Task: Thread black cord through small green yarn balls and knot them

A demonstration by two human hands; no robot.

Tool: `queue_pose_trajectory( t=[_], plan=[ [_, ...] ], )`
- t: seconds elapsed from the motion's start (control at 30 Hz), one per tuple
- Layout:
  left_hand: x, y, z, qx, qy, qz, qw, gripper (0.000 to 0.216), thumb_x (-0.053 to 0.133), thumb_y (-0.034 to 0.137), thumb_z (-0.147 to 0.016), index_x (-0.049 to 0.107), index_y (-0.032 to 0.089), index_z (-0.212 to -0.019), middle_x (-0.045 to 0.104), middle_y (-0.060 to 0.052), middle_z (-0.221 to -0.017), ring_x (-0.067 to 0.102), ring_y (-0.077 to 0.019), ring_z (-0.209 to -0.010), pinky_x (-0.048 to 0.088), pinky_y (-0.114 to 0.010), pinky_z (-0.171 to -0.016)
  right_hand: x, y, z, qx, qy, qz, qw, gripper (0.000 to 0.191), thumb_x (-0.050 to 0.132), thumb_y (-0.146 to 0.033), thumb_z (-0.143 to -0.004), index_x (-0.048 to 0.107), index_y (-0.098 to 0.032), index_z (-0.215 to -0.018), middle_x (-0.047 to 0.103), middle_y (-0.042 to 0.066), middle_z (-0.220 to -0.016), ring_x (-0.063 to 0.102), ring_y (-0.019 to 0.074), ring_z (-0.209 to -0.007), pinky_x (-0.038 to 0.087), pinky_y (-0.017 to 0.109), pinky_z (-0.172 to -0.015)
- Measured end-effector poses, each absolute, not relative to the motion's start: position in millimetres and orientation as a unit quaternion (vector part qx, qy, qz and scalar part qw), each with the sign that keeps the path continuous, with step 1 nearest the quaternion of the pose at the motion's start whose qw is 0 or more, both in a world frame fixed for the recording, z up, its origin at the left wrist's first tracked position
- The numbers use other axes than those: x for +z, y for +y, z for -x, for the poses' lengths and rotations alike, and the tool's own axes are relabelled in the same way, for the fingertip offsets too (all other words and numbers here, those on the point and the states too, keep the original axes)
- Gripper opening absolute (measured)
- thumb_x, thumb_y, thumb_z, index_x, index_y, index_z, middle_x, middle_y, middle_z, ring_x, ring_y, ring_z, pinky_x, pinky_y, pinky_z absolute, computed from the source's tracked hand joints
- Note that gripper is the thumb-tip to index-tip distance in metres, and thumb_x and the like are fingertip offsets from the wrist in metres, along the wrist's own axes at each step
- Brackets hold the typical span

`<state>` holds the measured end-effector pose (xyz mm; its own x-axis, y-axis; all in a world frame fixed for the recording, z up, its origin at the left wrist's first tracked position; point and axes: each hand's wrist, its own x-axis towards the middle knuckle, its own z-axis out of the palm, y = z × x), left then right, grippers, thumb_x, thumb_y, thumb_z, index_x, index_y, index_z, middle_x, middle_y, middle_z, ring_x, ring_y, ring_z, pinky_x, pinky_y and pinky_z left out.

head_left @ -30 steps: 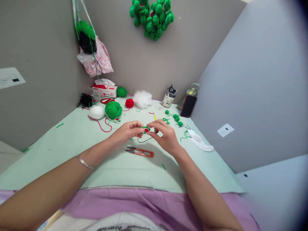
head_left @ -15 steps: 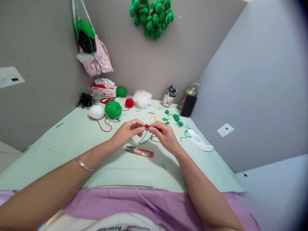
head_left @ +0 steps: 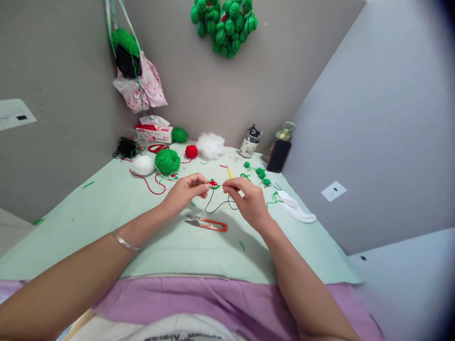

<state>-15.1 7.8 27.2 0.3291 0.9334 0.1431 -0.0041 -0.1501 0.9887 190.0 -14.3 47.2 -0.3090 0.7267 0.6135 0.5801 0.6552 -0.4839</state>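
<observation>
My left hand (head_left: 185, 191) pinches a small red and green crochet piece (head_left: 213, 183) above the pale green table (head_left: 106, 208). My right hand (head_left: 247, 199) is closed just right of the piece, its fingertips pinched on something thin that I cannot make out. A black thread (head_left: 217, 205) hangs in a loop from between the hands down to the table. Red thread snips (head_left: 207, 223) lie on the table just below the hands.
Green yarn ball (head_left: 167, 161), white ball (head_left: 143, 165), red ball (head_left: 191, 151), white stuffing (head_left: 211, 145) and a tissue box (head_left: 155, 131) sit at the back. Small green crochet pieces (head_left: 261, 174), a jar (head_left: 249, 144), a phone (head_left: 278, 156) and white cloth (head_left: 295, 208) lie right.
Both hands have lifted slightly and drawn a little apart. The crochet piece stays with the left hand, and the black thread loop has lengthened below it.
</observation>
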Motion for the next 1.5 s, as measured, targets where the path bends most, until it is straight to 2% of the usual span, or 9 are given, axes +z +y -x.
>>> queue_pose_trajectory(
  t=[0.17, 0.53, 0.9, 1.13, 1.2, 1.33, 1.5],
  plan=[
    [29, 8, 15, 0.443, 0.383, -0.614, 0.529, 0.025, 0.068, 0.042, -0.078, 0.06, 0.018, -0.082, 0.061, 0.001, -0.071, 0.058, -0.015, -0.07, 0.043, -0.029, -0.071, 47, -15, -191, 0.024, -0.811, 0.414, 0.412, 0.014, 0.055, -0.023, -0.093, 0.068, -0.022, -0.087, 0.057, 0.004, -0.079, 0.052, 0.0149, -0.069, 0.042, 0.029, -0.062],
    [29, 5, 14, 0.438, 0.375, -0.618, 0.535, 0.024, 0.068, 0.04, -0.078, 0.059, 0.018, -0.081, 0.06, 0.001, -0.071, 0.056, -0.0142, -0.069, 0.041, -0.029, -0.07, 49, -17, -189, -0.005, -0.816, 0.427, 0.39, 0.013, 0.055, -0.02, -0.092, 0.067, -0.021, -0.086, 0.054, 0.003, -0.078, 0.051, 0.0153, -0.072, 0.038, 0.029, -0.061],
    [29, 2, 13, 0.43, 0.309, -0.569, 0.629, 0.02, 0.069, 0.038, -0.079, 0.063, 0.019, -0.084, 0.062, 0.0, -0.076, 0.057, -0.0137, -0.076, 0.045, -0.03, -0.078, 48, -13, -187, 0.226, -0.74, 0.42, 0.474, 0.011, 0.065, -0.026, -0.085, 0.068, -0.019, -0.077, 0.053, 0.001, -0.073, 0.047, 0.012, -0.064, 0.04, 0.027, -0.059],
    [27, 4, 11, 0.427, 0.315, -0.562, 0.635, 0.021, 0.071, 0.036, -0.077, 0.063, 0.018, -0.083, 0.063, 0.0, -0.074, 0.057, -0.0138, -0.073, 0.045, -0.031, -0.077, 44, -14, -178, 0.282, -0.7, 0.436, 0.49, 0.019, 0.068, -0.034, -0.082, 0.063, -0.018, -0.073, 0.057, 0.0, -0.072, 0.046, 0.0107, -0.058, 0.04, 0.025, -0.054],
    [26, 4, 11, 0.426, 0.317, -0.559, 0.637, 0.021, 0.072, 0.035, -0.076, 0.063, 0.018, -0.083, 0.063, 0.0, -0.075, 0.057, -0.0135, -0.073, 0.045, -0.03, -0.076, 41, -13, -178, 0.272, -0.699, 0.448, 0.487, 0.02, 0.068, -0.034, -0.082, 0.061, -0.018, -0.072, 0.057, 0.0, -0.07, 0.046, 0.0109, -0.058, 0.04, 0.025, -0.053],
    [27, 3, 9, 0.434, 0.327, -0.569, 0.616, 0.022, 0.071, 0.037, -0.076, 0.063, 0.017, -0.083, 0.062, 0.0, -0.074, 0.057, -0.0137, -0.072, 0.045, -0.03, -0.075, 37, -10, -182, 0.172, -0.733, 0.469, 0.461, 0.02, 0.066, -0.033, -0.084, 0.062, -0.019, -0.07, 0.056, 0.001, -0.07, 0.047, 0.0123, -0.061, 0.039, 0.027, -0.058],
    [29, 0, 8, 0.439, 0.364, -0.603, 0.558, 0.024, 0.071, 0.039, -0.074, 0.061, 0.017, -0.078, 0.061, 0.0, -0.07, 0.056, -0.0139, -0.068, 0.045, -0.029, -0.071, 34, -13, -178, 0.152, -0.76, 0.465, 0.428, 0.01, 0.057, -0.027, -0.09, 0.059, -0.021, -0.083, 0.061, 0.001, -0.075, 0.052, 0.0127, -0.061, 0.042, 0.026, -0.059]
  ],
)
